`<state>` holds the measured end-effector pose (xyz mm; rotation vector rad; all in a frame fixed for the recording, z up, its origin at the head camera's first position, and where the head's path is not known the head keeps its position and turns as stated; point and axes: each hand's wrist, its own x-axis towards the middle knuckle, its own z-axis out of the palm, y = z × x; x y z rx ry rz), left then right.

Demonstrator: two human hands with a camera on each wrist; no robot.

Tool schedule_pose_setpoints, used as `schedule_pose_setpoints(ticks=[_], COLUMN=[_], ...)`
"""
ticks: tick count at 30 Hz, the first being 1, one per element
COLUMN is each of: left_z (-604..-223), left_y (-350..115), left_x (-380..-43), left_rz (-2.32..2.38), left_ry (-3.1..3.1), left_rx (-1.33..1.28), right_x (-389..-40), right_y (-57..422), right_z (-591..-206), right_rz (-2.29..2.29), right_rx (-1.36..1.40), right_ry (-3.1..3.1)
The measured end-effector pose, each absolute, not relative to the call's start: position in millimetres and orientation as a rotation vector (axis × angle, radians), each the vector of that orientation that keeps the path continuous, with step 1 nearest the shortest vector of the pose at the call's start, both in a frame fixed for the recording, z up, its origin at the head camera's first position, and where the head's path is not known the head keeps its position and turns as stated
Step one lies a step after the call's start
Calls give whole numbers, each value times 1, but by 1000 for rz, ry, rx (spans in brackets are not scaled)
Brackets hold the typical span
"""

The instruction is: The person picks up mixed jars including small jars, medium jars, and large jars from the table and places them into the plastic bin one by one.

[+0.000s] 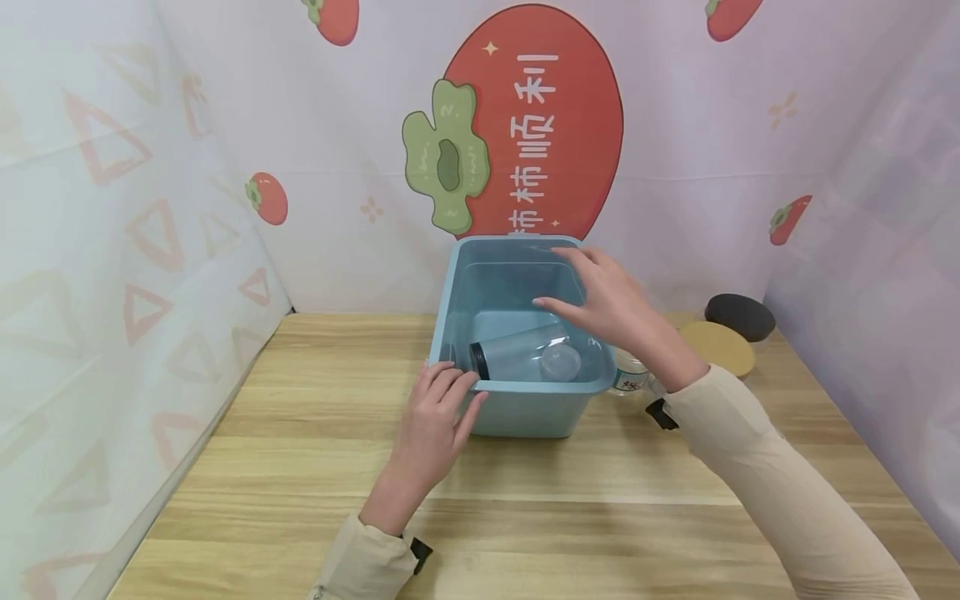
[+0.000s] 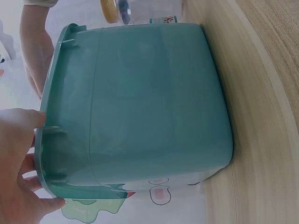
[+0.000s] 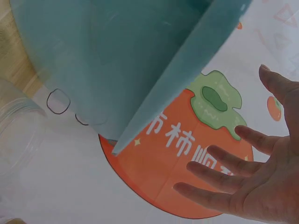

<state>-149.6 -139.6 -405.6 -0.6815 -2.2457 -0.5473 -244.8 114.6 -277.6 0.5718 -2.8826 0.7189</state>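
Right, on my feeds left hand grips blue bin at near-left corner, fingers curled over rim. Bin sits mid-table, toward back edge. Right hand hovers over bin's right rim, fingers spread wide. Inside, I see black-lidded clear container lying sideways, rounded clear piece beside it. Near table's back-right corner: tan-lidded jar.

The bin is set on the table, before the curtain. In it a bottle is laid. Jars are placed right of the bin; on the bin's near left corner the left hand is rested.
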Motion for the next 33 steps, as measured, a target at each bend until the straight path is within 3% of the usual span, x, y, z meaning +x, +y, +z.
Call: schedule_pose_setpoints(ticks=[33], left_z=[-405], left_y=[-138], left_x=[-149], left_rz=[-550], left_ry=[-2255], left_rx=[-680], right_x=[-216], right_y=[143], right_z=[-310], right_rz=[702], right_rx=[555], right_ry=[-2678])
